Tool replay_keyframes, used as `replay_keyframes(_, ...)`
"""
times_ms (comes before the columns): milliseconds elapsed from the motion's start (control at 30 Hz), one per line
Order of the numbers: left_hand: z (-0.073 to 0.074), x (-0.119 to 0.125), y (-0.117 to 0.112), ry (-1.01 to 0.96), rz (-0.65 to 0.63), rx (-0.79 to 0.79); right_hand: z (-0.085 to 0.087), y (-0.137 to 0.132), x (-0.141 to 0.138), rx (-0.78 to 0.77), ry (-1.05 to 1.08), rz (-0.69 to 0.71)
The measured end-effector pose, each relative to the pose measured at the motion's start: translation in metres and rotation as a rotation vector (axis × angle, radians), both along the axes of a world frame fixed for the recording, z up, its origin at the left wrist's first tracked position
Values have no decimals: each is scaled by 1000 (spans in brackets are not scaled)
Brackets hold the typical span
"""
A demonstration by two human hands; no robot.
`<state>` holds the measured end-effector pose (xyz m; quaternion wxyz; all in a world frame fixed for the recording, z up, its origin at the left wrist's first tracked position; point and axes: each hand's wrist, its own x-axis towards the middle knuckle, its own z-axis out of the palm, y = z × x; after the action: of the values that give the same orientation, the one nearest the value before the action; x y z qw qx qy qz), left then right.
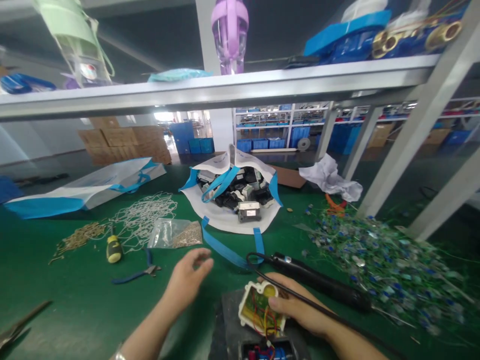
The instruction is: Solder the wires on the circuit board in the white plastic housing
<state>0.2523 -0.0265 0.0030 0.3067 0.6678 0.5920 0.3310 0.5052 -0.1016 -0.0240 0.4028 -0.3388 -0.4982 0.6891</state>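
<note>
The right grip (296, 307) pinches a white, open plastic casing with red and yellow wires (260, 311), long axis pointing away; the left grip (187, 280) hovers spread.

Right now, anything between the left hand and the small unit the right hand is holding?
Nothing visible. The left hand hovers open over bare green mat, apart from the white-and-yellow unit under the right hand. The black tool lies behind it.

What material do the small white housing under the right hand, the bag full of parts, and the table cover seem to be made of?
The white housing looks like moulded plastic, smooth and slightly glossy, with coloured wires inside. The bag seems to be woven or non-woven synthetic fabric, matte white with blue straps that fold softly. The table cover looks like a green rubber or vinyl mat with a dull sheen; which one is unclear.
</note>
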Motion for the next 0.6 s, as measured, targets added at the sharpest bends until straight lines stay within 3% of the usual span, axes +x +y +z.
replay_keyframes(67,-14,27,-26,-218,-214,-115,-2,-2,-2,30,-2,6)
replay_keyframes(133,-24,46,-43,-326,-331,-224,-4,-3,-3,65,-13,-12)
replay_keyframes(267,-32,59,-51,-320,-402,-335,-6,-5,-6,80,-68,-90)
replay_keyframes(333,-33,56,-49,-349,-371,-333,-5,-5,-7,47,-78,-143)
replay_keyframes(433,-33,48,-48,-495,-207,-314,-1,-6,-11,-26,23,-181)
replay_keyframes(600,-32,42,-51,-693,32,-288,7,-11,-18,-10,189,4)
